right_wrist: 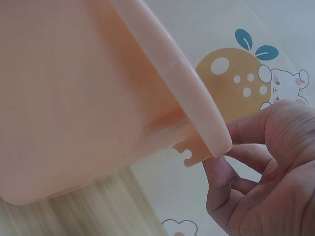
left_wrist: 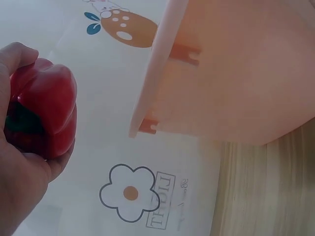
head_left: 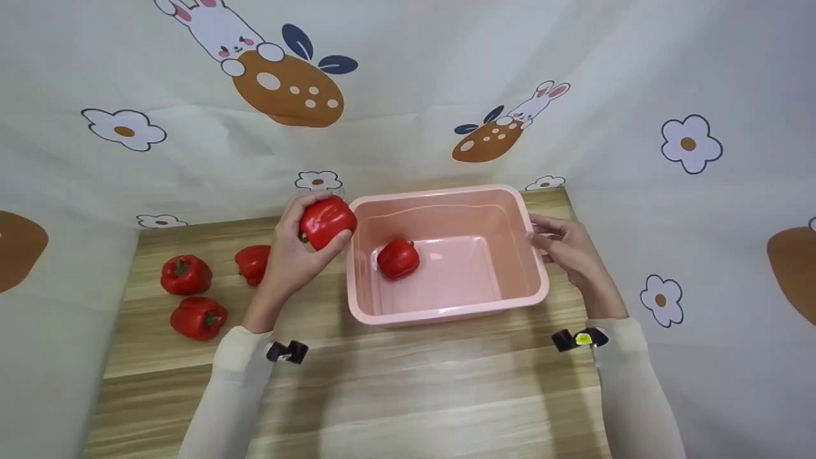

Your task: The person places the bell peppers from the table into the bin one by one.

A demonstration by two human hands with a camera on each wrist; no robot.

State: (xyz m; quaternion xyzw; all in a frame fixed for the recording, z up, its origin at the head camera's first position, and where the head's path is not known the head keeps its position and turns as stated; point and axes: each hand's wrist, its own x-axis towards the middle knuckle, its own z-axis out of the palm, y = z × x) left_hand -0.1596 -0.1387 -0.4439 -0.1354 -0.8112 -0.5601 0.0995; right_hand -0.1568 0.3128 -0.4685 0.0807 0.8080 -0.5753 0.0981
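My left hand (head_left: 296, 255) grips a glossy red bell pepper (head_left: 328, 222), held up beside the left rim of a pink plastic basin (head_left: 446, 313). In the left wrist view the fingers wrap round that pepper (left_wrist: 51, 105), its green stem end turned toward the palm. A second red bell pepper (head_left: 398, 259) lies inside the basin, near its left wall. On the other side, my right hand (head_left: 567, 248) pinches the basin's right rim; the right wrist view shows thumb and fingers at the rim (right_wrist: 197, 103).
Left of the basin, several red bell peppers (head_left: 185, 275) lie on the wood-grain table (head_left: 408, 389), one partly behind the left forearm. A pale curtain (head_left: 395, 76) printed with rabbits and flowers stands behind and along both sides.
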